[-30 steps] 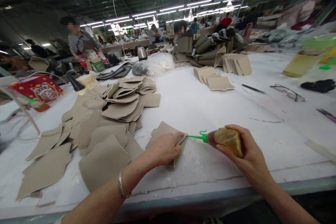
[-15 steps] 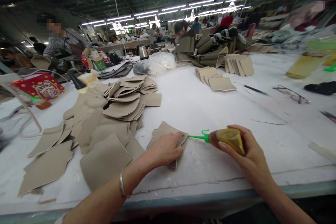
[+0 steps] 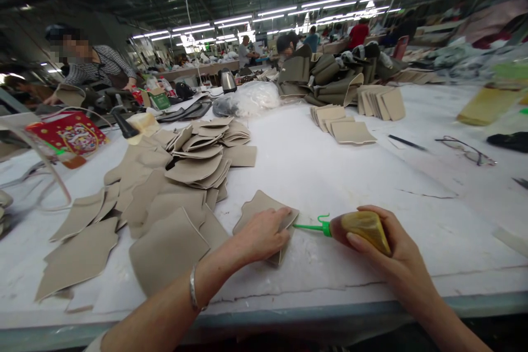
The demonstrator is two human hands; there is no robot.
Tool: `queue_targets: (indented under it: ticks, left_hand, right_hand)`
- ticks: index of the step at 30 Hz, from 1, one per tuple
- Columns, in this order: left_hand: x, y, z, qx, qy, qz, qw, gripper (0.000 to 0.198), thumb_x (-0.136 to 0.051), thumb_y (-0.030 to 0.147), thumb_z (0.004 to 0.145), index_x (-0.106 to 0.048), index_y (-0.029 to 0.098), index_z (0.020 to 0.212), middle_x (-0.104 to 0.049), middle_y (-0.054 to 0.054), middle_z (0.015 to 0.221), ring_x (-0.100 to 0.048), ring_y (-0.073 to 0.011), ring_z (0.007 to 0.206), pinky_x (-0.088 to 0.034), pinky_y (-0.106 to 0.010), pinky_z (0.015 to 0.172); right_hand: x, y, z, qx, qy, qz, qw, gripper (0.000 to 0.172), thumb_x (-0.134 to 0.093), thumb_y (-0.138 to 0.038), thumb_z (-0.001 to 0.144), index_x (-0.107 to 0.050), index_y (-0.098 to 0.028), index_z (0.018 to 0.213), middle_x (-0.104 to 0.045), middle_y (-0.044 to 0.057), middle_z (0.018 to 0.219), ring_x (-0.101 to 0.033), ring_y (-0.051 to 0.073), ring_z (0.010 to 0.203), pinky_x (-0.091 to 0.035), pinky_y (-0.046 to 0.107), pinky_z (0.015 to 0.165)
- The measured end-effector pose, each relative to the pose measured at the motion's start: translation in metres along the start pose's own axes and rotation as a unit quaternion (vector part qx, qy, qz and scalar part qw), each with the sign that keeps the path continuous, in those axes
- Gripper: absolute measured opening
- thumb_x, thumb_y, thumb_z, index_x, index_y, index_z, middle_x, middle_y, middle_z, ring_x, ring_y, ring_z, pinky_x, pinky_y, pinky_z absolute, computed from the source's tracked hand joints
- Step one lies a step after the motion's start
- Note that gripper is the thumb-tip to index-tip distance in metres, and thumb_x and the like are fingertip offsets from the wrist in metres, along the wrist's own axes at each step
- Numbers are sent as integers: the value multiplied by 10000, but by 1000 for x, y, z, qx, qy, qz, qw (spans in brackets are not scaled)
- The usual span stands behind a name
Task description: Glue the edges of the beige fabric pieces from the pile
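My left hand lies on a small stack of beige cut fabric pieces near the front of the white table, fingers curled over the stack's right edge. My right hand is wrapped round an amber squeeze bottle with a green nozzle. The nozzle tip points left and meets the right edge of the stack, just under my left fingertips.
A spread of several beige pieces covers the table's left half. More beige stacks and olive pieces lie farther back. Glasses and a pen rest to the right. A red bag sits far left. People work at distant tables.
The view has drifted slightly, so everything sits a little lower and to the right. Both hands keep their hold, with the nozzle still at the stack's edge.
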State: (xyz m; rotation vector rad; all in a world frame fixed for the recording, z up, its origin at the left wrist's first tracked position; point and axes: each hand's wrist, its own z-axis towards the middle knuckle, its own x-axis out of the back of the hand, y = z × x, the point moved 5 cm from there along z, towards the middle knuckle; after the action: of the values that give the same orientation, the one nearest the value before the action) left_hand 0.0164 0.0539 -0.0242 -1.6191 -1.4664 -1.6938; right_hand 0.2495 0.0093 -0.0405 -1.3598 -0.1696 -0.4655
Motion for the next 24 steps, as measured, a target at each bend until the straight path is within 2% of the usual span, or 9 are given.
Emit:
queue_targets:
  ticks: [4,9,15,21,24]
  left_hand:
    - [-2,-1,0,1,-3,-6,1000,558,-391,216,823,-455,213,1377,-594,-72,1274,-563,-252,1143,-420,-364,997]
    - [-2,0,-1,5,-8,1,1000,547,-395,208,831,-445,225,1376,-572,-58,1309,-545,-240,1170,-406,-351,1016]
    - [-2,-1,-1,0,-1,-4,1000,549,-395,211,833,-449,209,1380,-575,-70,1302,-550,-246,1167,-409,-353,1013]
    - [-3,-2,-3,-5,15,-9,1000,550,-375,204,840,-446,206,1385,-585,-75,1285,-555,-251,1163,-417,-368,1011]
    - [-4,-3,-3,-4,13,-10,1000,543,-379,208,837,-456,210,1374,-602,-73,1256,-567,-254,1143,-431,-370,992]
  right_hand:
    - [-3,0,-4,-29,-43,40,998,447,-670,-492,822,-506,-264,1171,-616,24,948,-596,247,834,-493,315,702]
    - [1,5,1,-8,-11,6,1000,477,-700,-502,791,-517,-262,1160,-608,26,995,-595,252,853,-498,315,706]
    - [-8,7,-7,-25,-87,47,995,453,-678,-491,829,-491,-282,1184,-624,6,965,-605,234,851,-500,288,705]
    - [0,6,3,-11,33,25,999,480,-709,-516,791,-513,-279,1159,-590,15,1002,-574,237,871,-472,309,728]
    - [2,5,4,-8,58,8,998,495,-714,-518,785,-504,-281,1165,-583,14,994,-568,237,870,-461,320,747]
